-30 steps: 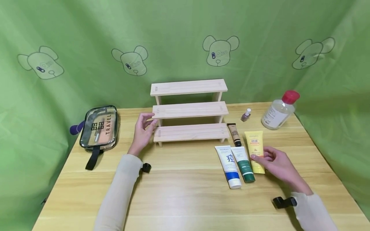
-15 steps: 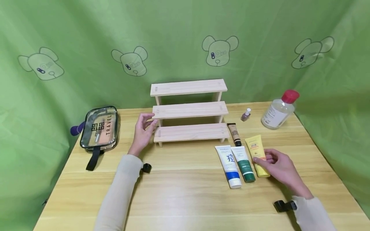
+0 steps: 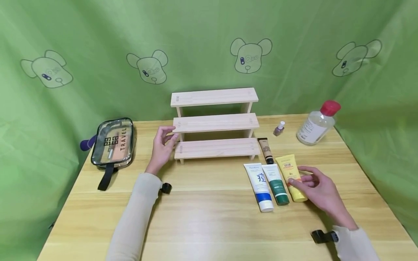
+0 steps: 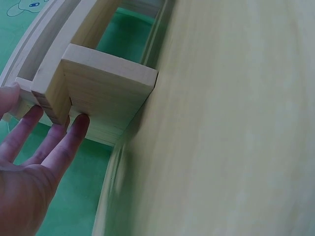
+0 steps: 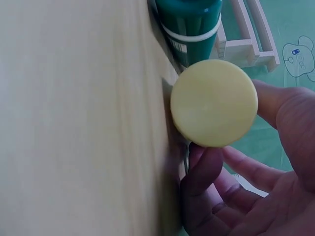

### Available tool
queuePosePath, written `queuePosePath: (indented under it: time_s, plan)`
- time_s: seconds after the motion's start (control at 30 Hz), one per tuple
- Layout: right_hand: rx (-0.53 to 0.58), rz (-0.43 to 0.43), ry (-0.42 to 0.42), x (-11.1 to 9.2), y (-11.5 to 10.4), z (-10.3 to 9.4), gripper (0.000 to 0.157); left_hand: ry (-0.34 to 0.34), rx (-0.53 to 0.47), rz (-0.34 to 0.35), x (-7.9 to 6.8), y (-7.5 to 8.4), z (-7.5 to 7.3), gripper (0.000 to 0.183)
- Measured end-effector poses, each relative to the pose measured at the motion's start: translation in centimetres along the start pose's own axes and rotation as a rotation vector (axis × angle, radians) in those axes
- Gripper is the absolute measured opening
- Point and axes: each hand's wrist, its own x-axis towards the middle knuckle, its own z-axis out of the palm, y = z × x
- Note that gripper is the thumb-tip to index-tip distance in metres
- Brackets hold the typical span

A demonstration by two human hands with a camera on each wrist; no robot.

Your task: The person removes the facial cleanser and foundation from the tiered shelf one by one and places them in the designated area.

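At the right, my right hand (image 3: 321, 188) grips a yellow squeeze tube (image 3: 290, 177), thumb on its upper face and fingers along its right side. The right wrist view shows the tube's round yellow cap (image 5: 214, 103) close to the tabletop. Left of it lie a white-and-green tube (image 3: 276, 184) and a white-and-blue tube (image 3: 259, 186). My left hand (image 3: 162, 148) holds the left end of a three-step wooden shelf (image 3: 215, 123) at its middle step. In the left wrist view, the fingertips (image 4: 81, 120) touch the shelf's end.
A small beige tube (image 3: 266, 149) lies by the shelf's right side. Behind it stand a nail polish bottle (image 3: 279, 129) and a clear bottle with a red cap (image 3: 315, 125). A clear travel pouch (image 3: 113, 143) lies at the left. Green curtain (image 3: 199, 54) hangs behind the table.
My right hand has drawn the yellow tube slightly toward me and tilted it, so it lies roughly parallel to the white-and-green tube. My left hand stays on the shelf.
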Motion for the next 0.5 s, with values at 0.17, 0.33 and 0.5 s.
queuePosePath:
  time_s: [0.17,0.33,0.5]
  plan:
    - [-0.007,0.014,-0.013,-0.45,-0.18,0.07,0.083,0.006,0.002,-0.001,-0.03,0.02,0.06,0.032]
    - [-0.028,0.006,0.003,-0.62,-0.16,0.18,0.08,0.008,0.01,0.004,-0.04,0.06,0.09,0.032]
    - [-0.035,0.01,0.014,-0.7,-0.01,0.2,0.078,0.012,0.012,0.003,-0.05,0.02,0.14,0.032]
